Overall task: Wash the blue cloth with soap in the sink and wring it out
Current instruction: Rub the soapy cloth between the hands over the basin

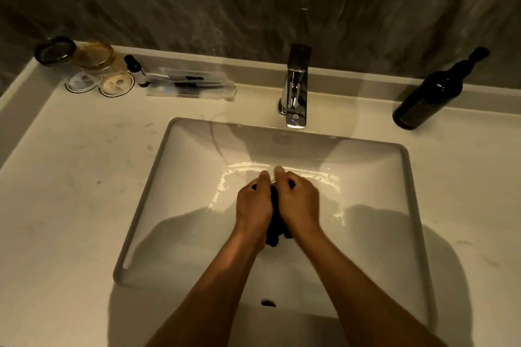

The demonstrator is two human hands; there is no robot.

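Gripping the blue cloth (pixel 275 222) between them, the left hand (pixel 253 205) and the right hand (pixel 299 203) sit side by side over the middle of the sink (pixel 406 155), below the tap (pixel 296 87).

Head view, the only one supplied. Both hands have fingers curled round the cloth, thumbs pointing toward the tap and nearly touching. The cloth is bunched into a dark roll: small patches show beside the knuckles on each side, and a tail hangs out between the wrists on the side away from the tap. No water is seen falling from the tap. A wet sheen lies on the sink floor around the hands. No lather can be made out in this light.

Judgement: the step in hand appears to be wringing, or a scrub close to it; the frame does not settle which.

Recommendations for doing it well:
- Keep the roll low inside the sink so run-off falls there and not on the counter (pixel 70 177).
- Turn the hands in opposite directions, with firm, even pressure.
- Gather the hanging tail into the grip, or it will stay soaked.
- Re-grip along the roll and repeat.

Noted, not involved: a dark bottle (pixel 428 98) stands on the counter right of the tap; jars (pixel 93 58) stand well left of it.
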